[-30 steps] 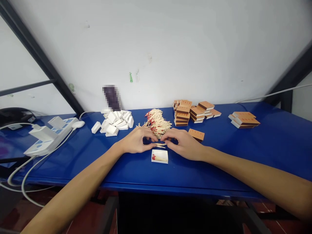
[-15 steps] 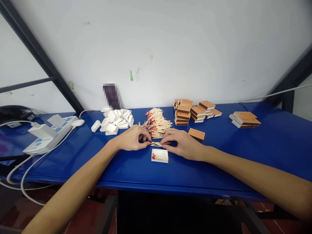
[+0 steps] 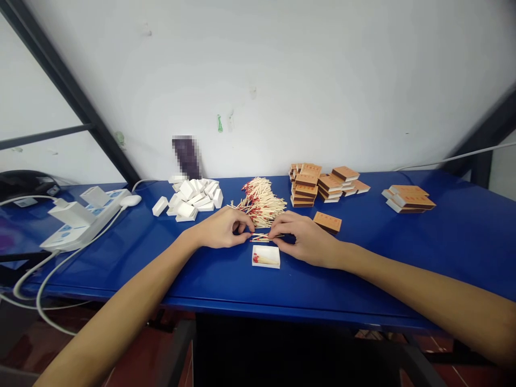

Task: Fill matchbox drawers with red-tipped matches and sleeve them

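My left hand is curled, thumb and forefinger pinched at the left ends of a few matches lying level just above the desk. At their right ends my right hand pinches them too, its fingertips partly covering the sticks. Right below sits a small white matchbox tray, open side up, with several red-headed matches along its near side. Behind both hands is a big loose heap of matches, red heads mixed with pale sticks.
White empty trays are heaped at the left. Orange-brown matchboxes stand stacked right of the heap; a single matchbox lies by my right hand, and more matchboxes lie farther right. A power strip with white cables occupies the blue desk's left end.
The fingers of both hands have shifted slightly around the few matches, which now show a little more spread out. The whole view has moved slightly; the tray stays in place.
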`<state>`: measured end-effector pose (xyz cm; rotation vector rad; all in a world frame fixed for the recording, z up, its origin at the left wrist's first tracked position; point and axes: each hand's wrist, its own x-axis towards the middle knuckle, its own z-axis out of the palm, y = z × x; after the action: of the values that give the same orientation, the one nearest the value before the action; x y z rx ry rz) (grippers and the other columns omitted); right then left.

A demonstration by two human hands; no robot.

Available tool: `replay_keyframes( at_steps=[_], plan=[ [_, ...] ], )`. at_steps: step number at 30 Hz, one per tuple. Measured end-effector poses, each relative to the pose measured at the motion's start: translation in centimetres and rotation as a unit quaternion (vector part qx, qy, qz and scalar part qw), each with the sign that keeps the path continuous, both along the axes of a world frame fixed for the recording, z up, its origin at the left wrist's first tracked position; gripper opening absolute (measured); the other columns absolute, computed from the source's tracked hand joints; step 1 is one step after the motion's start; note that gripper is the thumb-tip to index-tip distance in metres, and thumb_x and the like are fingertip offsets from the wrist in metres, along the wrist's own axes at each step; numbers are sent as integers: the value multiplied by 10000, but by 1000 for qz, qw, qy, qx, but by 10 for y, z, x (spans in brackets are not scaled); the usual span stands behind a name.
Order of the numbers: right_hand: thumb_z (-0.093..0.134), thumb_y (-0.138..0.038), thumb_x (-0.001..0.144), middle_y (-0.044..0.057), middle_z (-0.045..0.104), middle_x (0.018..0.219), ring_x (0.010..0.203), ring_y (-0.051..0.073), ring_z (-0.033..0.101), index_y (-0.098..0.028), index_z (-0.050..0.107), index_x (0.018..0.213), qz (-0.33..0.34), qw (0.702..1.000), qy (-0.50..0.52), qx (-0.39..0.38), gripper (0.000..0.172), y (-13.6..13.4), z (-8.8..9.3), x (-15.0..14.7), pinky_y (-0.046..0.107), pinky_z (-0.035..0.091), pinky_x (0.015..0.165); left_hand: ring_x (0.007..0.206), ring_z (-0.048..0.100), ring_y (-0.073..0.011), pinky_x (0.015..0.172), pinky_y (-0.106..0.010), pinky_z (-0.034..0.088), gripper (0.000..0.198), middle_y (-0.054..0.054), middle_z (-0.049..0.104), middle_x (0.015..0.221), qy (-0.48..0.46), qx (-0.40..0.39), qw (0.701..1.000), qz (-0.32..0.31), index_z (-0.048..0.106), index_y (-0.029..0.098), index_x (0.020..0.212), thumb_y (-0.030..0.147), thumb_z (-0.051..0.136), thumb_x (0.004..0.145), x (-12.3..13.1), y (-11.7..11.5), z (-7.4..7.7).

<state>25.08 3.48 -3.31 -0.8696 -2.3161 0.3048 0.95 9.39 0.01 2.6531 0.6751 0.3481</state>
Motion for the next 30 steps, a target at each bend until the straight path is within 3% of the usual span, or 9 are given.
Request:
replay_keyframes(
  at_steps=[12, 30],
  plan=[
    [564, -130, 859, 76, 639, 921, 895, 211, 576, -178, 691, 858, -22, 999, -40, 21, 136, -4, 3, 3, 362, 484, 799, 547, 492, -89, 576, -226, 383, 142, 34, 557, 615, 0, 51, 998, 20, 700, 168, 872, 244, 582, 849, 5, -3, 0],
    [582, -160, 860, 59, 633, 819, 806, 200, 544, -174, 685, 791, -61, 994, -80, 49, 125, -2, 4, 4, 332, 435, 730, 535, 464, -95, 551, -225, 343, 293, 44, 522, 618, 35, 8, 999, 34, 666, 174, 1008, 401, 657, 823, 2, -6, 5]
  ],
)
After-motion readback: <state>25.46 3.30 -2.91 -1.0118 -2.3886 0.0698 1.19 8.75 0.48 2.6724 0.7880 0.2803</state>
